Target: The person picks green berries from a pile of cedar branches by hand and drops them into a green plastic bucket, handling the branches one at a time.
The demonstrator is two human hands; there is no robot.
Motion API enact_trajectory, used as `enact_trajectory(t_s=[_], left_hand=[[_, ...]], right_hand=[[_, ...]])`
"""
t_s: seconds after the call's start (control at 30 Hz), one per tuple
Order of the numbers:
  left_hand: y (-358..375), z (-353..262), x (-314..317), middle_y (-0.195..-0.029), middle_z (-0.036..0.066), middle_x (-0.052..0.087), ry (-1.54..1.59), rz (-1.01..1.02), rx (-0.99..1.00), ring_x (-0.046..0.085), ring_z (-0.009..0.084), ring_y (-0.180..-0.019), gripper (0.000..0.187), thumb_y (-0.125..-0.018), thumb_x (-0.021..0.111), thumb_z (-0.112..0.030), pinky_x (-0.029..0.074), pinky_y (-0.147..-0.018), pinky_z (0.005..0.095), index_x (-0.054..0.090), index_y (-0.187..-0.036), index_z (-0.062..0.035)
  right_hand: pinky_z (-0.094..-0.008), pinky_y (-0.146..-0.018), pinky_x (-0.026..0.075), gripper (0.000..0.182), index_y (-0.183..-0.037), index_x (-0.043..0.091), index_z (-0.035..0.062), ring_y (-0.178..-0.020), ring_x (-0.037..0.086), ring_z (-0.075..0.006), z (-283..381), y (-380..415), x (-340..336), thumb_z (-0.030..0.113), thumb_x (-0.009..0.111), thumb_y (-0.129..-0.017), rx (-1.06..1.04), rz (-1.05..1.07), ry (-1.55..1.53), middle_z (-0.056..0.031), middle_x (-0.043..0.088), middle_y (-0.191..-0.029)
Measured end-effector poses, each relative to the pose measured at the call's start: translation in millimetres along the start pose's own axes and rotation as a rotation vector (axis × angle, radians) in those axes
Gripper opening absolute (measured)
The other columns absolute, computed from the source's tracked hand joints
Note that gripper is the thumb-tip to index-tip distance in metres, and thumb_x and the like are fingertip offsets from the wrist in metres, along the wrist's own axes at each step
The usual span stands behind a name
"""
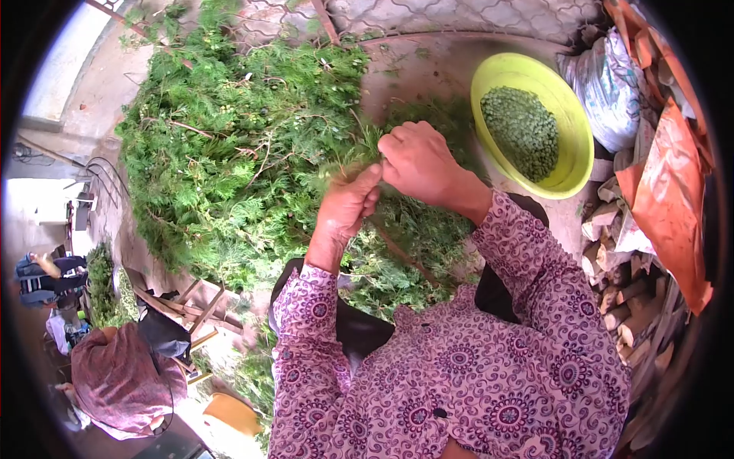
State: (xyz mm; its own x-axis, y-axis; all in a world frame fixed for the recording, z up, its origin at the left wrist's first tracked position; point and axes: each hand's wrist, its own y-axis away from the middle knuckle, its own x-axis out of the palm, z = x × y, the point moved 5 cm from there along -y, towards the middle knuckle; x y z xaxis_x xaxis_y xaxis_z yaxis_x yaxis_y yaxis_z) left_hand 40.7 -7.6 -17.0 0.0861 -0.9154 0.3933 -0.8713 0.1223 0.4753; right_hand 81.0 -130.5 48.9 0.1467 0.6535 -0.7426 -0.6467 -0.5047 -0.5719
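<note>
My left hand (348,210) is closed, thumb pressed to the fingers, around a green conifer sprig (344,170) that is partly smeared by motion. Right beside it, my right hand (420,164) is closed with its fingertips against the left thumb; what it pinches is hidden. Under and beyond both hands spreads a large heap of cut conifer branches (229,153) with feathery leaves and thin brown twigs. To the right of my right hand stands a yellow-green basin (575,126), tilted in view, holding many small green cones (520,130).
A white woven sack (604,92) and an orange sheet (669,206) lie at right, above stacked firewood (634,306). At lower left, another person (126,379) sits near a yellow container (232,415) and a wooden frame (202,310). A further person (50,275) is at far left.
</note>
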Motion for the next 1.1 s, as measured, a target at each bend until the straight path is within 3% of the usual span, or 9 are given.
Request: enact_trajectory(t_s=[0.1,0.17,0.33,0.47,0.57,0.67,0.83,0.97,1.1], left_hand=[[4.7,-12.1,-6.2,-0.053,-0.005,0.047,0.078,-0.018,0.082,0.035,0.0047,-0.042,0.017,-0.075,0.069,-0.018,0.025,-0.037,0.0197,0.06,-0.082,-0.0065],[11.4,-10.9,-1.0,-0.053,-0.006,0.047,0.099,0.005,0.06,0.035,0.005,-0.042,0.018,-0.074,0.07,-0.018,0.026,-0.038,0.0205,0.06,-0.083,-0.0064],[11.1,-25.9,-21.7,-0.052,-0.007,0.045,0.32,-0.096,0.11,0.036,0.0064,-0.041,0.019,-0.071,0.073,-0.018,0.027,-0.039,0.0216,0.058,-0.081,-0.0112],[5.7,-37.3,-51.7,-0.051,-0.005,0.034,0.557,0.0,0.214,0.031,0.0068,-0.044,0.028,-0.08,0.062,-0.023,0.024,-0.039,0.0219,0.043,-0.065,-0.0105],[13.0,-55.6,-49.7,-0.053,-0.004,0.031,0.671,0.074,0.334,0.028,0.0087,-0.047,0.022,-0.084,0.056,-0.02,0.02,-0.039,0.023,0.046,-0.071,-0.0054],[16.9,-71.1,-49.0,-0.054,-0.003,0.03,0.779,0.149,0.401,0.026,0.0104,-0.048,0.019,-0.086,0.053,-0.02,0.018,-0.039,0.0243,0.048,-0.078,-0.003],[16.0,-86.2,-65.9,-0.054,-0.002,0.032,0.863,0.112,0.494,0.027,0.0116,-0.049,0.031,-0.087,0.052,-0.024,0.019,-0.041,0.0252,0.042,-0.062,-0.0079],[15.7,-88.2,-72.5,-0.054,-0.001,0.032,0.88,0.112,0.525,0.027,0.0128,-0.051,0.035,-0.087,0.052,-0.026,0.018,-0.042,0.0256,0.042,-0.058,-0.0076],[14.7,-85.9,-76.0,-0.054,-0.001,0.031,0.891,0.119,0.511,0.028,0.0129,-0.052,0.036,-0.087,0.052,-0.027,0.019,-0.042,0.0259,0.042,-0.058,-0.0075]], right_hand=[[-0.037,-0.052,0.039,0.012,-0.063,0.048,0.0028,-0.053,0.051,-0.026,0.3,-1.3,-3.7,0.013,0.054,-0.067,0.005,0.101,-0.091,-0.0103,0.05,-0.058],[-0.0336,-0.048,0.036,0.011,-0.063,0.047,0.0032,-0.048,0.045,-0.0189,-11.0,2.6,0.8,0.01,0.049,-0.071,0.447,0.484,-0.925,-0.0039,0.046,-0.054],[-0.0265,-0.054,0.043,0.025,-0.069,0.054,0.0027,-0.053,0.05,-0.0139,-25.3,3.6,-26.1,0.02,0.041,-0.082,0.371,0.347,-1.892,-0.0066,0.052,-0.059],[-0.0205,-0.056,0.045,0.013,-0.089,0.06,0.0045,-0.06,0.052,-0.0085,-114.2,22.0,-78.1,0.013,0.055,-0.08,0.861,-0.216,-0.957,-0.0026,0.058,-0.07],[-0.0174,-0.052,0.04,0.02,-0.09,0.062,0.0067,-0.06,0.049,-0.0028,-199.7,49.5,-100.7,0.01,0.067,-0.071,0.751,-0.41,-0.424,0.0006,0.059,-0.071],[-0.0314,-0.077,0.046,0.055,-0.109,0.057,0.0063,-0.089,0.06,-0.0224,-210.9,62.0,-135.6,0.031,0.072,-0.063,0.972,-0.194,0.516,-0.0151,0.062,-0.099],[-0.0355,-0.088,0.04,0.071,-0.116,0.05,-0.0018,-0.101,0.053,-0.0303,-200.7,62.6,-67.8,0.036,0.072,-0.06,0.825,0.467,0.134,-0.0194,0.055,-0.11],[-0.0337,-0.086,0.042,0.07,-0.117,0.049,-0.0007,-0.097,0.054,-0.028,-108.5,42.9,13.1,0.036,0.071,-0.062,0.286,0.676,-0.191,-0.0185,0.057,-0.104],[-0.0302,-0.083,0.042,0.054,-0.117,0.051,0.0021,-0.095,0.054,-0.0189,-65.5,22.3,42.5,0.027,0.068,-0.072,0.419,0.699,-0.797,-0.0116,0.059,-0.101]])
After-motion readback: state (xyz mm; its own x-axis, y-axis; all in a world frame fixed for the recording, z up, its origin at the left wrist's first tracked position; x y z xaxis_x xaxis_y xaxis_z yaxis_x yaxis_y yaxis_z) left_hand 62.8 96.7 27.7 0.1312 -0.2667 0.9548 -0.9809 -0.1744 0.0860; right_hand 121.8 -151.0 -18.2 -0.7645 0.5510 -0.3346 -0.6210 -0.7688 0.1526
